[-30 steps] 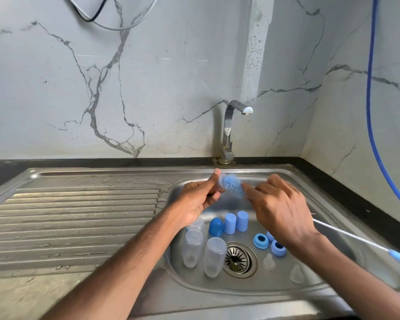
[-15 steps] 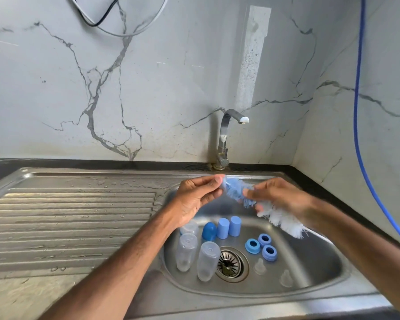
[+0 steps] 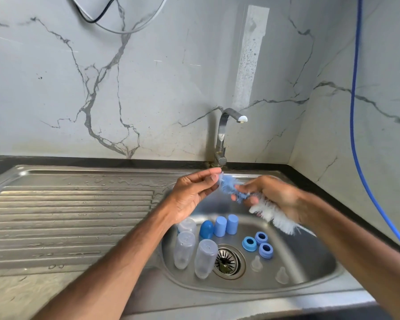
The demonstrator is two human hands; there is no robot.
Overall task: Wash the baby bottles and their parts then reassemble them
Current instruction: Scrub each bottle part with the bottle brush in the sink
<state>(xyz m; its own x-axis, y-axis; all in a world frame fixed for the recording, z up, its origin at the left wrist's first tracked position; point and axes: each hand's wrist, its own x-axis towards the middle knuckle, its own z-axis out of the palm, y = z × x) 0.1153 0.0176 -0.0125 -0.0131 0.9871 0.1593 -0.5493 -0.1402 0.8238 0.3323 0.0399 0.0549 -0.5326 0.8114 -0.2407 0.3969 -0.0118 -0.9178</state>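
My left hand (image 3: 192,195) pinches a small clear piece (image 3: 220,177) against the blue tip of a bottle brush (image 3: 229,189); what the piece is I cannot tell. My right hand (image 3: 275,197) grips the brush at its bristles, and the white bristles (image 3: 275,218) stick out below it. Both hands are above the sink basin (image 3: 314,269). Down in the basin lie three clear bottles (image 3: 184,249), three blue caps (image 3: 220,226), three blue collar rings (image 3: 249,244) and two clear teats (image 3: 256,263).
The faucet (image 3: 222,135) stands behind my hands with no water running. A wet ribbed drainboard (image 3: 67,215) stretches to the left. The drain strainer (image 3: 226,262) sits mid-basin. A blue hose (image 3: 356,158) hangs along the right wall.
My right hand has shifted along the brush, so the white bristles now show beneath it. The handle is out of sight behind my right arm. My left hand keeps its pinch at the blue tip.
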